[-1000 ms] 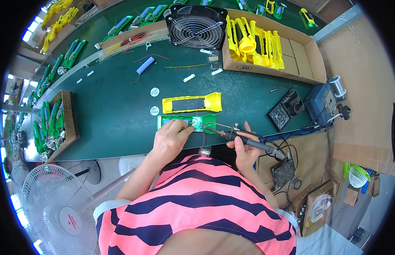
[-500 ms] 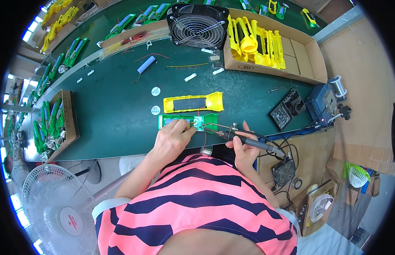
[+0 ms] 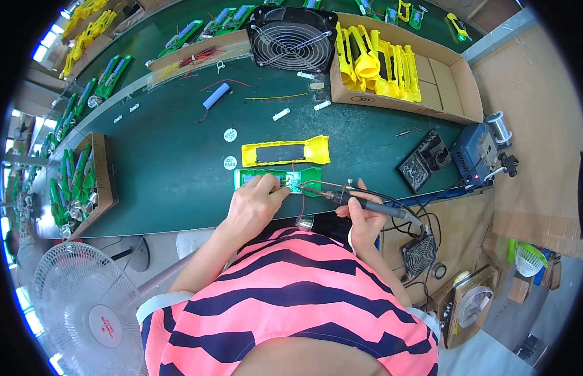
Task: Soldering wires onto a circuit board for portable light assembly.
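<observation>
In my right hand (image 3: 364, 220) is a soldering iron (image 3: 376, 206) with a thin metal tube (image 3: 332, 184) running along it. Its tip meets the small circuit board (image 3: 292, 180) inside a green flashlight housing half (image 3: 312, 176). My left hand (image 3: 254, 203) rests over the housing's left part, thumb and fingertips pinched beside the board; whatever they grip is hidden. A red wire drops from the board toward a round silver lamp cup (image 3: 305, 222) at the table edge. Just beyond lies a yellow housing half (image 3: 316, 150) with a dark panel (image 3: 280, 153), joined by a red wire.
A blue battery cell (image 3: 217, 95), loose wires and round stickers (image 3: 230, 163) lie farther back. A black fan (image 3: 292, 39) stands by a carton (image 3: 451, 81) of yellow housings. Right are a soldering-iron stand (image 3: 424, 161) and blue station (image 3: 474, 153); left, a carton (image 3: 103, 172) of green assemblies.
My right hand and the soldering iron have shifted slightly to the right. The left hand and the green housing stay almost in place.
</observation>
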A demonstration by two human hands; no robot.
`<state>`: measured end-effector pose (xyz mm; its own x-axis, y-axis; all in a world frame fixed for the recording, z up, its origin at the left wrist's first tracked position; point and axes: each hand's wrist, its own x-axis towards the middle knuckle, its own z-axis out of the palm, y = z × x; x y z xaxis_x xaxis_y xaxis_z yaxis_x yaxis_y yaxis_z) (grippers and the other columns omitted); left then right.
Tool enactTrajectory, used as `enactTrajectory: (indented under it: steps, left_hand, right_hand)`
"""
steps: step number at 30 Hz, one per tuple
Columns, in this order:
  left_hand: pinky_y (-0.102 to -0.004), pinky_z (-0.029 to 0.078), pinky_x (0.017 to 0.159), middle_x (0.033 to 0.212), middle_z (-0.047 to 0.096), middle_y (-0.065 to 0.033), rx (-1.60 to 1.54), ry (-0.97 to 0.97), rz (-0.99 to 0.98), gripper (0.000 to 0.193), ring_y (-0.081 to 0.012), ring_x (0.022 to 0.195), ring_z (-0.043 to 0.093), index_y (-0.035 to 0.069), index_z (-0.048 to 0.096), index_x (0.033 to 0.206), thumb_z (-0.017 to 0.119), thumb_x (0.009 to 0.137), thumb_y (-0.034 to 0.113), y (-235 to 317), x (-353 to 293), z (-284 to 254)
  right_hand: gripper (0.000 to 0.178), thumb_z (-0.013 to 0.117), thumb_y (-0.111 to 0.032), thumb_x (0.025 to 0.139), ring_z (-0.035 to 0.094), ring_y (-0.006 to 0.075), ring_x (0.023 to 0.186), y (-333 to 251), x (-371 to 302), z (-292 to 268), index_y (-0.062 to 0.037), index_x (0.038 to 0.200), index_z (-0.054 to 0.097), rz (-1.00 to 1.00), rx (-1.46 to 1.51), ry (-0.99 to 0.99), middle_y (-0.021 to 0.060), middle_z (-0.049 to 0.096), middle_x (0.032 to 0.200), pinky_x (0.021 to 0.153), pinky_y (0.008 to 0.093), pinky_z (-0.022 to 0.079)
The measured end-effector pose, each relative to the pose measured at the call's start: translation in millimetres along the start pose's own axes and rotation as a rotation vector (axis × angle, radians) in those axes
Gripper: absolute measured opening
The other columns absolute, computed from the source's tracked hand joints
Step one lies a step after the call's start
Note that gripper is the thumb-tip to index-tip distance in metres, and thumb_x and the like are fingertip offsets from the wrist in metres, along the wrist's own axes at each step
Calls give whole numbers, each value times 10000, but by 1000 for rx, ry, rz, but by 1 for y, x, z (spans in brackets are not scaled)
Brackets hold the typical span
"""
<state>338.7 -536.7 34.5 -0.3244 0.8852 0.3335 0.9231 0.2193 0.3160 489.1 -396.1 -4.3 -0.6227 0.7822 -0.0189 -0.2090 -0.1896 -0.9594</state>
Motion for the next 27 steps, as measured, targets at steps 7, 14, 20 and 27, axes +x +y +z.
enactTrajectory:
  steps: [7, 14, 20, 27]
  left_hand:
    - [-295, 442, 530, 713, 457, -48, 20, 11, -2, 168, -181, 645, 519, 66, 617, 779, 596, 618, 25, 1, 3, 1]
    - [-338, 433, 624, 798, 504, -92, -142, 225, -200, 179, -255, 711, 510, 47, 619, 845, 629, 666, 47, -12, 11, -9]
    - [-371, 452, 678, 826, 523, -145, 53, -34, -512, 275, -296, 722, 552, 58, 603, 910, 535, 644, 34, -69, 25, -5]
    - [-315, 476, 611, 959, 499, -129, 21, 413, -274, 231, -249, 752, 583, 62, 620, 872, 629, 652, -6, -41, -17, -6]
  right_hand:
    - [184, 545, -11, 800, 603, 155, 570, 1, 5, -8, 64, 961, 498, -49, 31, -8, 158, 572, 820, 533, 229, 512]
    - [173, 548, -10, 795, 602, 151, 557, -2, 7, -13, 49, 950, 501, -76, 66, 73, 136, 583, 752, 567, 236, 513]
    - [173, 537, -22, 803, 594, 136, 543, -6, 9, -20, 34, 959, 488, -142, -1, 88, 100, 593, 654, 639, 238, 497]
    - [175, 535, -35, 806, 569, 122, 518, -10, 16, -34, 32, 958, 479, -188, -4, 176, 110, 601, 644, 591, 217, 474]
